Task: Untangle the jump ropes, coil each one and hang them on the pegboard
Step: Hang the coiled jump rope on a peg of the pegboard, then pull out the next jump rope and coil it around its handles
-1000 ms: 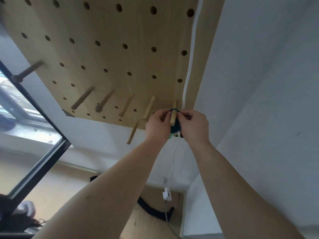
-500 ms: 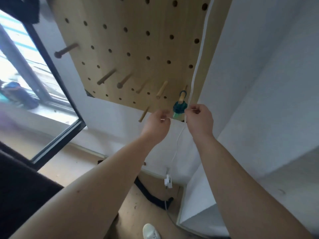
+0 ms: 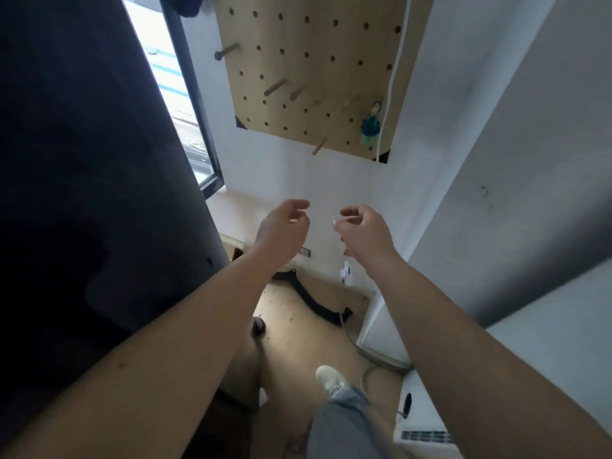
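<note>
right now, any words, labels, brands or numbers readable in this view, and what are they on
None can be read anywhere in this view.
pegboard: only holes and pegs, no print.
teal jump rope hanging on its peg: no label visible.
wall outlet and white plug: too small and blurred to tell any marking.
white unit at lower right: vent slits only.

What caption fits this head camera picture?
Teal coiled jump rope hangs on the light wooden pegboard; left hand and right hand hover below it.
</note>
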### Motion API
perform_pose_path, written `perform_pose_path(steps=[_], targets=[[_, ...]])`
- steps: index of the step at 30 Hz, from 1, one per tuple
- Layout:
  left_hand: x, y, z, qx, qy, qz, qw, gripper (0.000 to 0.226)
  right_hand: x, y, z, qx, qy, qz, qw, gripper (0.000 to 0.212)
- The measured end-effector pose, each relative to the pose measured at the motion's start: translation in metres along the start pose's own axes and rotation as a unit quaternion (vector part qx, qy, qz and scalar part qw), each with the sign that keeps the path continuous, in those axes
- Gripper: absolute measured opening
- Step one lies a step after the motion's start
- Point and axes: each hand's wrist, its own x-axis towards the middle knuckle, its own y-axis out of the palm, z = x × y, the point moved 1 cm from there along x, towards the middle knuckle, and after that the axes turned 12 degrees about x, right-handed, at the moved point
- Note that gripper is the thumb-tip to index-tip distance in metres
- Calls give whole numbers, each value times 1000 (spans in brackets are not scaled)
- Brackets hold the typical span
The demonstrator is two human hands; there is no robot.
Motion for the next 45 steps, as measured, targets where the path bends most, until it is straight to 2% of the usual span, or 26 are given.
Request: perform_pose_path(steps=[10, 14, 19, 26, 31, 38, 45], targets=[[-114, 19, 52, 24, -52, 28, 998, 32, -95, -26, -52, -81, 30, 51, 995, 26], [-142, 50, 74, 42, -70, 42, 996, 34, -119, -48, -85, -116, 25, 62, 991, 30], [-174, 113, 95, 87, -73, 98, 989, 38, -155, -80, -154, -173, 55, 102, 978, 38], [-234, 214, 148, 118, -129, 169, 970, 42, -220, -123, -273, -222, 110, 158, 956, 44], [-277, 281, 215, 100, -151, 223, 958, 40, -256, -117, -365, -234, 172, 178, 940, 48], [-302, 374, 358, 91, -203, 290, 931, 35, -266, -72, -528, -245, 238, 169, 924, 58], [-299, 468, 502, 131, -208, 296, 923, 42, -261, -19, -715, -264, 294, 166, 903, 56]])
